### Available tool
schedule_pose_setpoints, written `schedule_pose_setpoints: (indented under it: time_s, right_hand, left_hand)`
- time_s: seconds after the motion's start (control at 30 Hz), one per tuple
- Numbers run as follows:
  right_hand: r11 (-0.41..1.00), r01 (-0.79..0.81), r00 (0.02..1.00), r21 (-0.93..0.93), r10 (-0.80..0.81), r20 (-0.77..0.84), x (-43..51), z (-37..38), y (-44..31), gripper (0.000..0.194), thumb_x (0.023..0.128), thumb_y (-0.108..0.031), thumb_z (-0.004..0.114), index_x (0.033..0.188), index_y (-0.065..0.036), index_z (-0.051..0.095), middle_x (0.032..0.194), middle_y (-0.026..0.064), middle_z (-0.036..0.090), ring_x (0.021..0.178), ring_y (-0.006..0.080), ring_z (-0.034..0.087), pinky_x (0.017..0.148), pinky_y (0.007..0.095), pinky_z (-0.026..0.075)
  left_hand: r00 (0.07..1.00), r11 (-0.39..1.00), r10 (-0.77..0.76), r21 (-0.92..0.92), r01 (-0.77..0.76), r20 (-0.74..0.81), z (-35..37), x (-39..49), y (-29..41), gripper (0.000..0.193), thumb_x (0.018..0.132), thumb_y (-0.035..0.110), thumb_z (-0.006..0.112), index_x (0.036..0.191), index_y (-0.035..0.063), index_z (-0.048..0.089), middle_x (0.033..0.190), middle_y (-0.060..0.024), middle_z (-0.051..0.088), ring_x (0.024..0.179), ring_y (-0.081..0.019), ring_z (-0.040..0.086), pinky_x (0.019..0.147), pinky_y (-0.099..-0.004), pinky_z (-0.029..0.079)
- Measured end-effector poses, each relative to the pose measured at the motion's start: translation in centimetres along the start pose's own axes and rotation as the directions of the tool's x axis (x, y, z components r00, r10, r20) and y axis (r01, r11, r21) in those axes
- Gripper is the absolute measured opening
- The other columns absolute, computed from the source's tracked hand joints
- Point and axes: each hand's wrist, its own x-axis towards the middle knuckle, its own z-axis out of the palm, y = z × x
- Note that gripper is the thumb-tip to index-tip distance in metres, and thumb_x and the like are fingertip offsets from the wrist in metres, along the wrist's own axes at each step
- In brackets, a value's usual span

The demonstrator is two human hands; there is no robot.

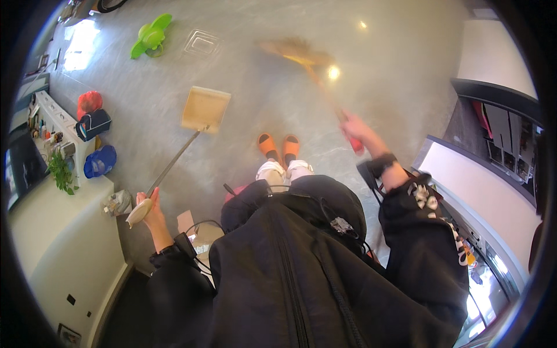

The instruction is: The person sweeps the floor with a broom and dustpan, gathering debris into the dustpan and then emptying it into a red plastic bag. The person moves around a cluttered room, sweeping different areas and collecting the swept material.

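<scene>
My left hand (152,209) grips the upper end of a long-handled dustpan (206,108), whose tan pan rests on the grey floor ahead and to the left of my feet. In my right hand (354,127) is the red handle of a broom (300,51). The broom's bristle head is blurred and reaches far ahead over the floor, right of the dustpan. Whether its bristles touch the floor is hard to tell through the blur. My feet, in orange slippers (266,146), stand between the two tools.
A green toy-like object (151,37) lies on the floor beyond the dustpan. Along the left stand a red bag (89,103), a dark box (93,124), a blue bag (100,161) and a clear plastic bag (117,202). A white cabinet (474,174) with a dark edge lines the right.
</scene>
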Motion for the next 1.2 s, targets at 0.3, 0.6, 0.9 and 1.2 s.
schedule_pose_setpoints:
  time_s: [0.3,0.6,0.9,1.2]
  right_hand:
    - [0.957,0.192,0.978,-0.216,-0.203,-0.034,6.2,6.2,8.0,0.036,0.084,-0.024,0.039,0.115,-0.007,0.043,0.104,0.0216,0.051,0.091,0.0354,0.052,0.077,0.0398,0.04]
    - [0.731,0.09,0.994,-0.676,-0.103,0.022,-6.4,-3.8,17.0,0.04,0.08,-0.013,0.04,0.119,-0.016,0.041,0.094,0.0214,0.055,0.086,0.0362,0.053,0.074,0.0416,0.043]
    - [0.875,-0.085,0.991,-0.477,0.126,0.053,-12.2,-6.2,11.5,0.044,0.083,-0.02,0.042,0.125,-0.023,0.034,0.066,0.0186,0.057,0.049,0.0252,0.056,0.051,0.0368,0.046]
    - [0.961,0.261,0.951,0.088,-0.272,0.149,5.9,6.7,3.8,0.028,0.08,-0.014,0.039,0.104,-0.004,0.051,0.079,0.0204,0.057,0.07,0.0302,0.056,0.058,0.0405,0.042]
  left_hand:
    - [0.99,0.989,-0.131,-0.08,0.127,-0.052,-0.5,-4.3,-0.7,0.017,0.085,0.022,0.049,0.082,0.0057,0.045,0.081,-0.0012,0.051,0.082,-0.0347,0.058,0.084,-0.0429,0.042]
    - [1.0,0.999,-0.012,0.035,0.013,-0.026,-0.9,-5.8,-2.0,0.02,0.083,0.024,0.052,0.09,0.0062,0.046,0.084,0.0002,0.05,0.082,-0.0321,0.058,0.081,-0.0398,0.044]
    - [0.987,0.997,0.02,-0.076,-0.033,-0.161,-2.9,-8.3,-2.1,0.021,0.083,0.026,0.051,0.084,0.0054,0.045,0.083,-0.0029,0.049,0.084,-0.0366,0.056,0.087,-0.0457,0.041]
    - [0.982,0.995,-0.025,-0.097,0.007,-0.185,-4.4,-10.6,-2.7,0.026,0.088,0.032,0.041,0.075,0.0093,0.044,0.083,-0.0167,0.055,0.089,-0.0363,0.054,0.089,-0.0436,0.038]
